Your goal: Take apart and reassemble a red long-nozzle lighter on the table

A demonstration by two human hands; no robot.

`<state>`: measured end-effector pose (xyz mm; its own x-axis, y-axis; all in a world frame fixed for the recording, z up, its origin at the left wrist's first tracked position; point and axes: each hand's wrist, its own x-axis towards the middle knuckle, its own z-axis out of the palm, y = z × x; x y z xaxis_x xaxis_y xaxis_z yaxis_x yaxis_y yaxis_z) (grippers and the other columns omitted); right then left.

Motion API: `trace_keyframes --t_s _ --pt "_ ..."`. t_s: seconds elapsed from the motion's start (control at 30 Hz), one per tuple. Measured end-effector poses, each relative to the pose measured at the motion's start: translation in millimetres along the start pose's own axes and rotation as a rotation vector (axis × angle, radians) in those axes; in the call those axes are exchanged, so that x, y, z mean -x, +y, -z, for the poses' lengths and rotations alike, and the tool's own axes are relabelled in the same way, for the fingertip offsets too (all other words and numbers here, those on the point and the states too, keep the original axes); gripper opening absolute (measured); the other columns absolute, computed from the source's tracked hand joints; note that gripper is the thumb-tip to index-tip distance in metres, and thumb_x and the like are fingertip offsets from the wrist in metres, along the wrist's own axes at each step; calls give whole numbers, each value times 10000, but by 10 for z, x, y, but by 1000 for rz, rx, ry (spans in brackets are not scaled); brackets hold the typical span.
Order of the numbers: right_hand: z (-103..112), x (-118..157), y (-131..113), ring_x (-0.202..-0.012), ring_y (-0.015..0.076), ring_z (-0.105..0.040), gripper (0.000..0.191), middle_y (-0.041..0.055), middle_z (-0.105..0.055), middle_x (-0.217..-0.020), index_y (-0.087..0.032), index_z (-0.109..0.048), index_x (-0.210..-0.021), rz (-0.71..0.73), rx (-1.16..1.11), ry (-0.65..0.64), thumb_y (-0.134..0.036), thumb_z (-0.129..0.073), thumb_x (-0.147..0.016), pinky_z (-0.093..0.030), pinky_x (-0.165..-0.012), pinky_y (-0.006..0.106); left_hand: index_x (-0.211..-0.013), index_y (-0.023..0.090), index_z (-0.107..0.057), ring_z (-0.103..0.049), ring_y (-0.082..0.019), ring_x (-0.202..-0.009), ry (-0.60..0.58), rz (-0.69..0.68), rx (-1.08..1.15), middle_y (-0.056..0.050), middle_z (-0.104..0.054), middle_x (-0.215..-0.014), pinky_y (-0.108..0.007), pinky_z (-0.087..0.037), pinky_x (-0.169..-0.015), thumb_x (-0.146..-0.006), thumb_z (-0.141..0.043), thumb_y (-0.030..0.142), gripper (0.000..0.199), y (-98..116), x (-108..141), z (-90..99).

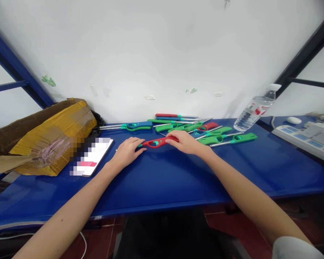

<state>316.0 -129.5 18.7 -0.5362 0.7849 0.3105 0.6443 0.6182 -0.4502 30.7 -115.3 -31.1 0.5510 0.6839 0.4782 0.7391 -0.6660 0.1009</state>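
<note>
A red long-necked gas lighter (157, 142) lies crosswise between my two hands, low over the blue table. My left hand (128, 151) is closed around its green collar and nozzle end, which the fingers mostly cover. At the other end, my right hand (184, 142) grips the red handle between thumb and fingers. Just behind my right hand several green lighters (216, 138) lie in a loose pile, with a red one (209, 126) among them. Farther left, blue and green lighters (137, 125) lie side by side, nozzles pointing left.
On the left a yellow-taped cardboard box (54, 138) stands open beside a phone (97, 156). A water bottle (255, 109) leans at the back right. A power strip (307, 138) and a white mouse (294, 120) lie at the right. Behind the blue table (162, 180) rises a white wall.
</note>
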Motion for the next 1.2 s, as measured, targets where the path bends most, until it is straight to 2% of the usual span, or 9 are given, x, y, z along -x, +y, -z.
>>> trace_keyframes --t_s 0.27,0.53,0.8,0.9,1.0,1.1,1.2 --pt "-15 19 67 -835 214 -613 257 94 -679 -970 -176 -641 -975 17 127 -27 -408 -531 -956 -448 -721 316 -1061 211 -716 -652 -261 -893 -42 0 -19 -88 -735 -980 -388 -529 -783 -958 -508 380 287 -139 13 52" --pt "-51 25 107 -880 215 -610 223 90 -645 -1003 -185 -634 -1044 49 150 8 -370 -556 -948 -466 -773 328 -1066 201 -685 -634 -248 -923 -9 -62 11 -94 -707 -996 -368 -507 -807 -993 -467 367 284 -52 17 64" --pt "-70 19 137 -878 209 -599 128 78 -627 -997 -186 -621 -995 120 165 48 -283 -599 -914 -467 -769 323 -1031 166 -637 -618 -239 -898 -152 -73 99 -97 -668 -954 -371 -512 -806 -1018 -383 335 306 72 -27 130" --pt "-52 25 121 -863 202 -598 119 73 -611 -1016 -196 -610 -1007 98 121 59 -277 -579 -925 -474 -771 324 -1104 164 -623 -621 -243 -919 -124 -52 109 -102 -671 -1001 -384 -513 -824 -1011 -405 363 310 85 -40 131" --pt "-35 30 103 -863 195 -601 119 69 -592 -1047 -205 -597 -1022 69 78 70 -277 -562 -934 -481 -787 328 -1182 176 -606 -626 -251 -954 -38 -33 98 -108 -677 -1069 -391 -508 -846 -985 -474 417 339 72 -37 123" --pt "-34 32 96 -868 195 -602 120 68 -585 -1064 -210 -593 -1033 66 72 90 -265 -560 -932 -486 -802 336 -1116 189 -640 -628 -242 -941 21 -36 105 -97 -693 -1027 -383 -499 -853 -992 -460 395 300 55 -36 118" --pt "-37 32 95 -879 196 -601 119 66 -580 -1067 -215 -591 -1035 83 92 123 -249 -566 -924 -488 -815 337 -1076 178 -654 -635 -240 -904 -4 -34 153 -95 -704 -974 -373 -505 -814 -1000 -424 374 311 57 -47 133"
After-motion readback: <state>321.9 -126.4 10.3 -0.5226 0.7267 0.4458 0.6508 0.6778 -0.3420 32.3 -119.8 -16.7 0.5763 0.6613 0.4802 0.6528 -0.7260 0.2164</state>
